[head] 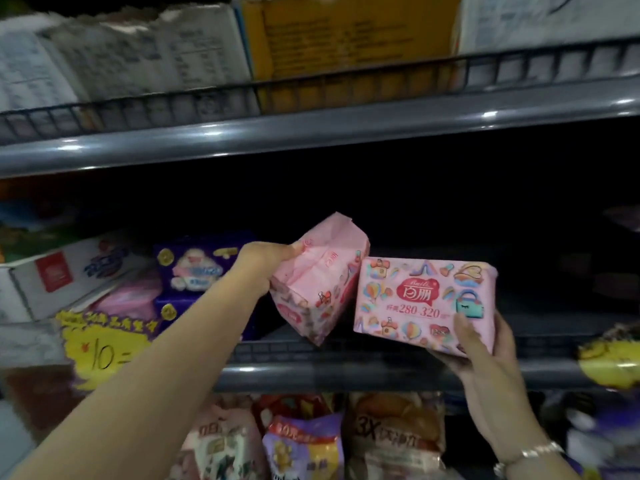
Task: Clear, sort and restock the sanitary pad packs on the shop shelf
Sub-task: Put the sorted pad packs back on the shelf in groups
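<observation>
Both hands are closed on pink pad packs, the left hand [266, 268] on a tilted pack [322, 285], the right hand [485, 344] on a front-facing pack [422, 303], held at the dark, mostly unfilled shelf [346, 372], so restocking is judged barely begun.

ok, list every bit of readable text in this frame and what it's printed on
"百丽": red logo on the pink pack held by the right hand.
"280-320": same pack, below the logo.
"10=": handwritten on the yellow price sign, left.
"3X": pack on the lower shelf; the characters after it are blurred.
Unreadable: the tilted pink pack in the left hand, the purple packs, the white carton, the top-shelf boxes.
</observation>
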{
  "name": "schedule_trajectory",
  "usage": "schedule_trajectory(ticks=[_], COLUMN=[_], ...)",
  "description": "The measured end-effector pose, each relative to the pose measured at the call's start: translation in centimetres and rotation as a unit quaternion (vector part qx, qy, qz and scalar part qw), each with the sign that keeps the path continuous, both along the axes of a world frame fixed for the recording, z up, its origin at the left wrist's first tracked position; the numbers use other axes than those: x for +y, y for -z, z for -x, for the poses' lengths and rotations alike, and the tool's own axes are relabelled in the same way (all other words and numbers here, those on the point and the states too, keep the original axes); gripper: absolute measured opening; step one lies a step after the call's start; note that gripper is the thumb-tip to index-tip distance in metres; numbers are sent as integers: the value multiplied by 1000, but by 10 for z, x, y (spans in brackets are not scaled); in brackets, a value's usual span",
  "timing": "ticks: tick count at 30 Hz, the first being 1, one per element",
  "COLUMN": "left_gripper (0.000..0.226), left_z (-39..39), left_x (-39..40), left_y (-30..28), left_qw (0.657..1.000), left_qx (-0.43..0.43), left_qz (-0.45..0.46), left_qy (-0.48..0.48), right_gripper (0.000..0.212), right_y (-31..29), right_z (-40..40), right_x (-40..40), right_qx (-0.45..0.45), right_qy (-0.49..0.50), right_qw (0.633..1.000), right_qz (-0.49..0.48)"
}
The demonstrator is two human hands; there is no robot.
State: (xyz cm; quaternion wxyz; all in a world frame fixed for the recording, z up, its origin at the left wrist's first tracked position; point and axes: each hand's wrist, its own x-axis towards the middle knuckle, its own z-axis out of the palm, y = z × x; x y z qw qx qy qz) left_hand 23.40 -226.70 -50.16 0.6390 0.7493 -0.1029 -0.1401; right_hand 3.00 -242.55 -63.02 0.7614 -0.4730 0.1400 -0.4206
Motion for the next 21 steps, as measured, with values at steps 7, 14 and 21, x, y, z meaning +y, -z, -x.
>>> schedule_trajectory(ticks=[7,14,21], left_gripper=[53,44,84], left_z=[-66,-55,-62], left_x=[-47,-63,-71], left_y=[15,18,69], left_qw=[992,895,727], left_qx=[-61,-292,-473], left_qz=[-101,-286,-467], left_qy=[35,178,172], right_gripper=[103,126,108], right_y=[6,15,16], right_z=[-27,-24,-18], right_x=[-19,-33,-38], right_qx=[-10,56,51], right_qy=[37,87,117], right_qw=[999,994,990], right_qz=[-4,39,57])
